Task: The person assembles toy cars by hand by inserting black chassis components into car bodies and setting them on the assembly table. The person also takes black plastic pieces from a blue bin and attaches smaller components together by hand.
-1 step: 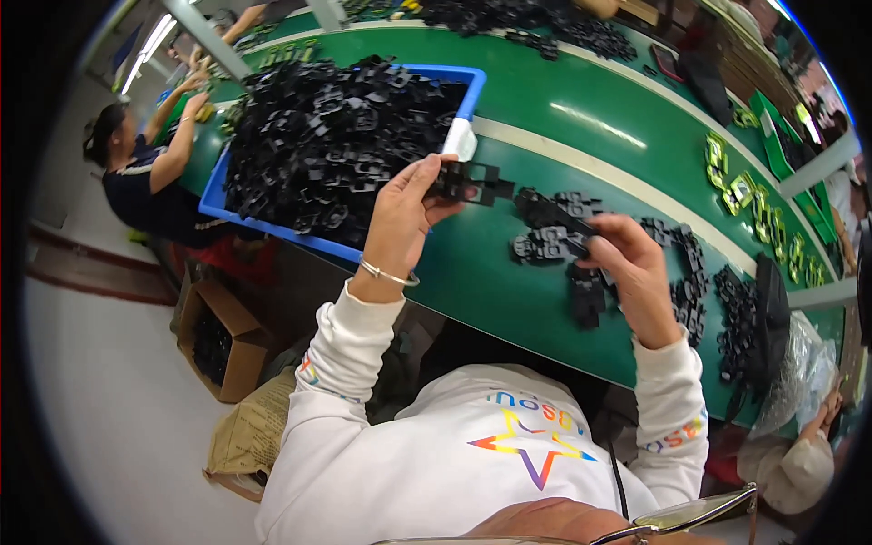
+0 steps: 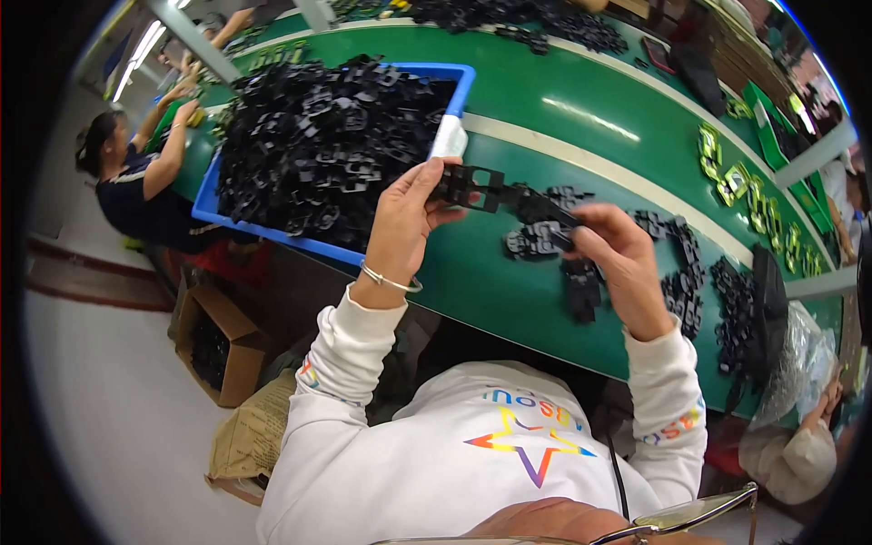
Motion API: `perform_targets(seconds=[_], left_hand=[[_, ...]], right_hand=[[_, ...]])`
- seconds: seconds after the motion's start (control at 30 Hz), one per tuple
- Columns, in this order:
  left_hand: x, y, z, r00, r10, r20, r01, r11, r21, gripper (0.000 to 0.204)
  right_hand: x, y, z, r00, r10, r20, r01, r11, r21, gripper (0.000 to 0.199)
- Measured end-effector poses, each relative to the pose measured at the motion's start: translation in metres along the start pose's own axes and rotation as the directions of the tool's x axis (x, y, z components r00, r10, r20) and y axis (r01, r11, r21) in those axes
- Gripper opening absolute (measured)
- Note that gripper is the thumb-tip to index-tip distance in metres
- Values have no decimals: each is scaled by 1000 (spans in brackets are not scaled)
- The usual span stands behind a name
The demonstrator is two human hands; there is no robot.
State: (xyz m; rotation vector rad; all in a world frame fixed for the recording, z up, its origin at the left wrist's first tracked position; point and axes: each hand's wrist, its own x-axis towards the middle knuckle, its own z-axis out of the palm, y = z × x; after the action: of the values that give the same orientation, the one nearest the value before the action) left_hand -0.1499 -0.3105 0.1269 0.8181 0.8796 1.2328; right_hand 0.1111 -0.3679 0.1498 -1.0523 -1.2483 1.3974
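My left hand [image 2: 405, 213] is closed on a black plastic frame part [image 2: 486, 189] with square openings, held above the green table beside the blue bin. Between thumb and fingers of my right hand [image 2: 619, 263] is a slim dark strip-like piece [image 2: 552, 214], pointing toward the frame part. I cannot make out whether the two pieces touch. Just below and behind them lie several more black plastic parts [image 2: 581, 289] on the green table [image 2: 490, 291]. A blue bin [image 2: 465, 91] heaped with small black parts [image 2: 318, 136] stands to the left of my left hand.
A curved row of black parts [image 2: 688, 259] and another pile [image 2: 736, 309] lie to the right, near a clear plastic bag [image 2: 792, 363]. Yellow-green parts [image 2: 734, 186] line the far right. A cardboard box [image 2: 218, 341] stands below left. A co-worker [image 2: 136, 177] works at far left.
My right hand has moved slightly left, bringing the strip-like piece closer to the frame part. The whole view has shifted a little.
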Motion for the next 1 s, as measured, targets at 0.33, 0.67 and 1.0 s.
perform_targets(seconds=[0.33,0.67,1.0], left_hand=[[-17,-48,55,997,44,57,-56,970,238,40],[-21,-58,63,994,-32,104,4,966,260,39],[-24,-61,67,967,47,249,-148,902,406,45]], right_hand=[[7,15,5,988,115,-103,-122,991,-60,22],[6,0,-7,934,340,-109,-357,872,-334,26],[1,23,-21,976,210,-53,-216,948,-232,30]])
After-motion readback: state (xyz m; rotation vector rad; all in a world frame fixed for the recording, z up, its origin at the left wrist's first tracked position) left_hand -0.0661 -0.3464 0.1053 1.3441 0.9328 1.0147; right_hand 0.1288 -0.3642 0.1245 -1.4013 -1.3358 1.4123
